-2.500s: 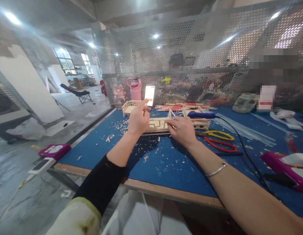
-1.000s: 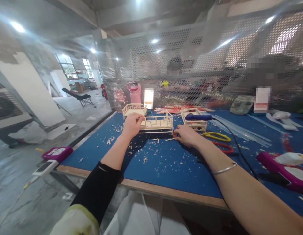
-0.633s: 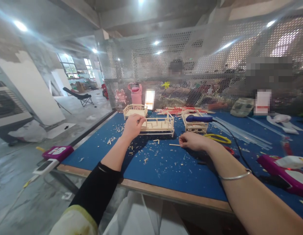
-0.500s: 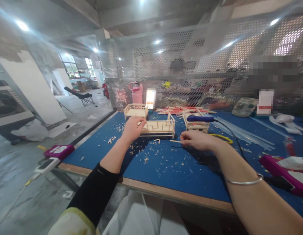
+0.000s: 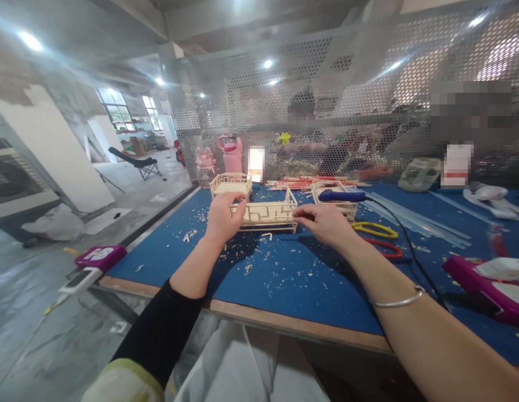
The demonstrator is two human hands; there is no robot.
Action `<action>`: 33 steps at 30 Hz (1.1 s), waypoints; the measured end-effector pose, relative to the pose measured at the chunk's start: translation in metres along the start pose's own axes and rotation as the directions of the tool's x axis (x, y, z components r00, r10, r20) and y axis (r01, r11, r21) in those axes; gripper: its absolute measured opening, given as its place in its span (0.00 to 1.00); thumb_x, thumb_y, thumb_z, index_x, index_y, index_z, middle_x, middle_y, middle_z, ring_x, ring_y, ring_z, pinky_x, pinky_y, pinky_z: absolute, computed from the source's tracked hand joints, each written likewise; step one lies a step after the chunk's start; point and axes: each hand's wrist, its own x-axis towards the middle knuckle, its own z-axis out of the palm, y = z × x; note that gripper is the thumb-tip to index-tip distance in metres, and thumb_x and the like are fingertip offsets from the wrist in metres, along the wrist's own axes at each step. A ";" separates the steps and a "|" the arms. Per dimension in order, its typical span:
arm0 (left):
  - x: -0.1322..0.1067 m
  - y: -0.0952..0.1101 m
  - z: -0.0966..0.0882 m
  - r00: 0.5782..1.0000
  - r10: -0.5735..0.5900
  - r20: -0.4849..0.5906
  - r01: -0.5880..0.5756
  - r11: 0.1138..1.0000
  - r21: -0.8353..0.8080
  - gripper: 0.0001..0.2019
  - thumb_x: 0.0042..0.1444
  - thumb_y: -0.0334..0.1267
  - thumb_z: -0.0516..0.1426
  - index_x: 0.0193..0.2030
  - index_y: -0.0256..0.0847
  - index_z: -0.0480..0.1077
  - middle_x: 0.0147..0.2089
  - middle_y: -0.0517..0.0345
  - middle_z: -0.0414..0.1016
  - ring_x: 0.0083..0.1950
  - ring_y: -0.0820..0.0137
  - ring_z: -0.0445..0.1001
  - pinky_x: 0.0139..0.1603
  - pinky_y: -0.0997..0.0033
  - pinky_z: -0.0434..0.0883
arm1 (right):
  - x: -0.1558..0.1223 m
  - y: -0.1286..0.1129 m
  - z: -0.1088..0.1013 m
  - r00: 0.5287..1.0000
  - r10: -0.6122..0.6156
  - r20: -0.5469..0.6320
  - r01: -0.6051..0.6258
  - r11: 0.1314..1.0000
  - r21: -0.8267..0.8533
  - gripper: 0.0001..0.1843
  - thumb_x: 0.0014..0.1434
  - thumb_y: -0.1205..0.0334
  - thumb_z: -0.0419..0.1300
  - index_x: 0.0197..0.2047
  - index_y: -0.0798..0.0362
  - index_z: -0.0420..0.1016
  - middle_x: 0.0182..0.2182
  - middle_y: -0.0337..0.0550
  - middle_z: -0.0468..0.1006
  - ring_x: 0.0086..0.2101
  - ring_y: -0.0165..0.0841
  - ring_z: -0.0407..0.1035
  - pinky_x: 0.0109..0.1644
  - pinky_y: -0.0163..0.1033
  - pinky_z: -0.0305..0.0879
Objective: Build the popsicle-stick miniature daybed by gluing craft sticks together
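Note:
A small pale wooden model bed frame [image 5: 266, 215] stands on the blue table mat [image 5: 293, 279]. My left hand [image 5: 223, 218] grips its left end with curled fingers. My right hand [image 5: 324, 222] is at the frame's right end, fingers pinched together; I cannot make out whether a thin wooden stick is between them. Wood chips lie scattered on the mat below both hands.
Two more wooden frames [image 5: 231, 184] [image 5: 337, 202] stand behind, one under a blue glue gun [image 5: 342, 196] with a black cord. Yellow and red pliers [image 5: 376, 230] lie at right, a magenta tool [image 5: 485, 282] far right. Pink bottles [image 5: 233, 153] and a perforated screen stand behind; people sit beyond it.
My right hand picked up a thin stick from the mat and rose to the frame's right end. My left hand stayed on the frame's left end.

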 end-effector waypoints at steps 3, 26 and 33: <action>0.006 0.006 0.004 0.996 0.069 0.048 -0.069 0.998 -0.007 0.09 0.53 0.34 0.53 0.39 0.37 0.71 0.39 0.52 0.77 0.44 0.66 0.72 0.49 0.65 0.67 | 0.004 0.001 0.008 0.975 -0.140 -0.172 0.126 0.988 -0.089 0.06 0.54 0.65 0.58 0.29 0.53 0.76 0.29 0.43 0.75 0.33 0.33 0.68 0.38 0.37 0.63; 0.023 0.017 0.025 0.898 0.201 0.392 -0.194 0.979 -0.058 0.27 0.47 0.27 0.52 0.57 0.38 0.61 0.40 0.55 0.77 0.43 0.66 0.73 0.49 0.61 0.67 | 0.011 0.013 0.023 0.919 -0.241 -0.312 0.170 0.956 -0.240 0.08 0.55 0.62 0.58 0.29 0.51 0.78 0.26 0.44 0.73 0.31 0.35 0.66 0.34 0.38 0.59; 0.012 0.030 0.019 0.944 0.328 0.041 -0.326 0.944 -0.051 0.12 0.54 0.32 0.52 0.45 0.35 0.68 0.37 0.52 0.74 0.43 0.67 0.71 0.47 0.63 0.69 | 0.010 0.012 0.018 0.923 -0.255 -0.288 0.185 0.951 -0.249 0.09 0.56 0.62 0.57 0.30 0.52 0.78 0.27 0.44 0.72 0.33 0.35 0.65 0.35 0.38 0.58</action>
